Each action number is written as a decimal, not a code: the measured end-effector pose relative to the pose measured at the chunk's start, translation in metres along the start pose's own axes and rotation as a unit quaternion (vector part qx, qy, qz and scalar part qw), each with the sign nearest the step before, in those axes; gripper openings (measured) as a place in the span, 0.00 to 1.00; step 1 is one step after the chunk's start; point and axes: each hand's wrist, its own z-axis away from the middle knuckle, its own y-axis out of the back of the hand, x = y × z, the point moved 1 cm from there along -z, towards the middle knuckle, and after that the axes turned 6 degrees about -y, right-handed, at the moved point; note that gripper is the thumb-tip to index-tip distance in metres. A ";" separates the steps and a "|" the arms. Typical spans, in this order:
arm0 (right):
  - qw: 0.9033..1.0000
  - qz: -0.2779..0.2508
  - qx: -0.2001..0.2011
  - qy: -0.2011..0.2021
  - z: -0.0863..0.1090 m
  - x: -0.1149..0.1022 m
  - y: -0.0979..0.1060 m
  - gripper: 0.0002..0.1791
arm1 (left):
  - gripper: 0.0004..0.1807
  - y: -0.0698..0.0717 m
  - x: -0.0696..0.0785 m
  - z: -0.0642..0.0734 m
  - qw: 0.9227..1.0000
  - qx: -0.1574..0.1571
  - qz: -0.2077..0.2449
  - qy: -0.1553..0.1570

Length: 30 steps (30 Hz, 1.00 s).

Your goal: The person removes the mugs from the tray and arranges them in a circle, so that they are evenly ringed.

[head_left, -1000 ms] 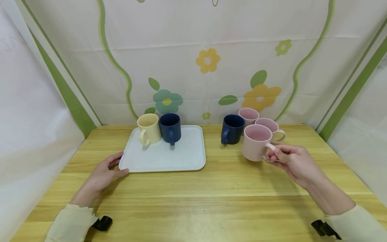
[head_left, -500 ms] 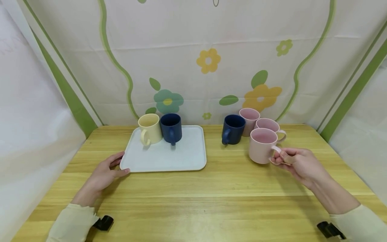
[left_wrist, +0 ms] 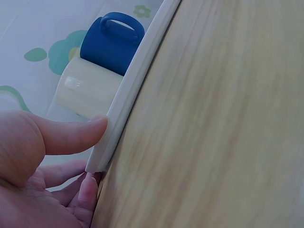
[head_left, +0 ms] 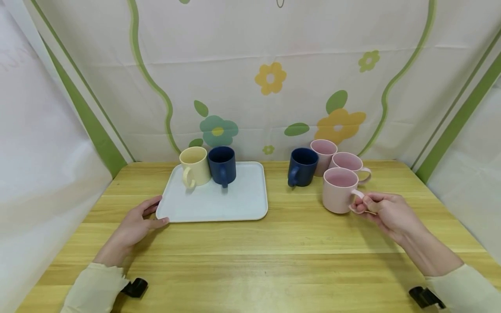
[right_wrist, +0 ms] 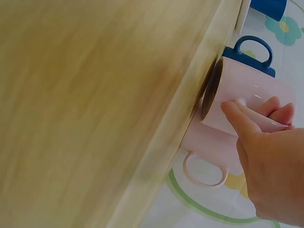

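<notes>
Right of the tray (head_left: 219, 208), a pink mug (head_left: 337, 198), handle pinched in the right hand (head_left: 387, 213)'s grip, just above the bench (head_left: 254, 269); left hand (head_left: 135, 224) holds the tray's near-left corner; best carry the mug level, clear of the other pink mugs (head_left: 324, 164).

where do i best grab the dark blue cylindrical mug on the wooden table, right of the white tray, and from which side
Probably by the curved handle of the dark blue cylindrical mug, coming from the front left. The mug stands upright with the handle on its near side, slightly left, while a pale pink cylindrical mug stands close on its right.
</notes>
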 end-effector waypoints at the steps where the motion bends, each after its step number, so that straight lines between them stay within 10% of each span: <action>1: 1.000 -0.002 0.001 0.000 0.000 0.000 0.000 0.19 | 0.49 0.000 0.000 0.000 1.000 0.000 0.000 -0.001; 21: 0.999 -0.034 -0.008 0.017 -0.004 0.001 0.011 0.21 | 0.49 0.000 0.001 0.000 1.000 -0.002 0.003 0.005; 30: 0.996 -0.032 -0.071 0.042 -0.009 0.001 0.032 0.18 | 0.50 0.000 0.000 0.000 1.000 -0.001 -0.001 0.003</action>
